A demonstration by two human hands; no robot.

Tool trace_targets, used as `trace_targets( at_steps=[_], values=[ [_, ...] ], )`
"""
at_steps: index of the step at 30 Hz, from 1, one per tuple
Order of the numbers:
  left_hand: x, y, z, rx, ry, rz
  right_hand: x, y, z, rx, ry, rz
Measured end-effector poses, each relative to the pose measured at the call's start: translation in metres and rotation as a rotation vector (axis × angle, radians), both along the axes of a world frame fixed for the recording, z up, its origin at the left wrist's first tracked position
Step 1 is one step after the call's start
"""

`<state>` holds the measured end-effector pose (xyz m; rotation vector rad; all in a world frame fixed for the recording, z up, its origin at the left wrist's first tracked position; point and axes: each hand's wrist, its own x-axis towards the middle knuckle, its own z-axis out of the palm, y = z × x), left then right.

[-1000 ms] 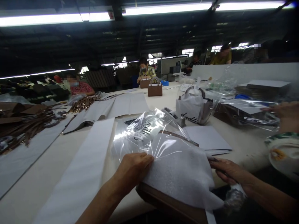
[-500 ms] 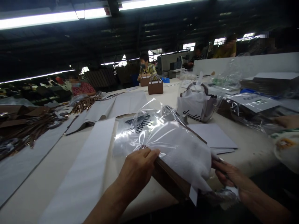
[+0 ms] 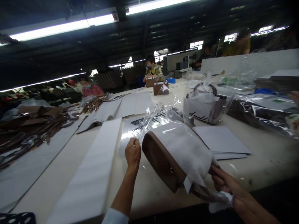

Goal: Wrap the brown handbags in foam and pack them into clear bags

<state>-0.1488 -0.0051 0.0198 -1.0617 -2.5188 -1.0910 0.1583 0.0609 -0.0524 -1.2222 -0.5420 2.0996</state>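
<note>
A brown handbag, partly covered by white wrapping sheet, lies tilted at the table's near side. Its far end is inside the mouth of a clear plastic bag printed with black script. My left hand is closed in a pinch on the plastic's near edge, left of the handbag and apart from it. My right hand grips the handbag at its top side, near the handles; some fingers are hidden behind it. A white tag hangs at the handbag's near corner.
White cards lie to the right, with a bagged handbag behind them. Long white sheets cover the left side, beside brown straps. Another person's hand is at the right edge. A brown handbag stands farther back.
My left hand has moved left off the handbag's edge, drawing the plastic with it. More of the handbag's brown side now shows. My right hand keeps its hold.
</note>
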Motion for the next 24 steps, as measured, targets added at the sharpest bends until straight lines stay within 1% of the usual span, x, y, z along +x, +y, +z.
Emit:
trace_targets(
  at_steps=[3, 5, 7, 9, 11, 13, 15, 17, 19, 21, 24],
  values=[
    [0.001, -0.001, -0.001, 0.064, -0.054, 0.029, -0.002, -0.001, 0.002, -0.164, 0.104, -0.065],
    [0.002, 0.002, 0.001, 0.086, -0.077, 0.053, -0.004, -0.002, 0.004, -0.208, 0.145, -0.083],
    [0.0, 0.008, -0.002, 0.07, -0.112, 0.068, -0.008, -0.003, 0.005, -0.227, 0.168, -0.092],
    [-0.005, 0.015, -0.011, 0.021, -0.155, 0.062, -0.011, -0.002, 0.005, -0.235, 0.178, -0.107],
    [-0.009, 0.016, -0.024, -0.038, -0.187, 0.027, -0.013, 0.0, 0.004, -0.236, 0.184, -0.114],
    [-0.008, 0.011, -0.035, -0.074, -0.189, -0.03, -0.013, 0.004, 0.003, -0.243, 0.174, -0.104],
    [-0.001, -0.001, -0.038, -0.073, -0.157, -0.09, -0.014, 0.007, 0.004, -0.211, 0.138, -0.11],
    [0.011, -0.014, -0.032, -0.041, -0.1, -0.145, -0.016, 0.009, 0.005, -0.105, 0.078, -0.15],
    [0.025, -0.025, -0.019, 0.0, -0.038, -0.196, -0.018, 0.008, 0.008, 0.041, -0.001, -0.176],
    [0.037, -0.033, -0.005, 0.03, 0.017, -0.259, -0.022, 0.005, 0.012, 0.167, -0.093, -0.155],
    [0.048, -0.044, 0.01, 0.061, 0.076, -0.334, -0.027, -0.002, 0.018, 0.276, -0.206, -0.104]
  ],
)
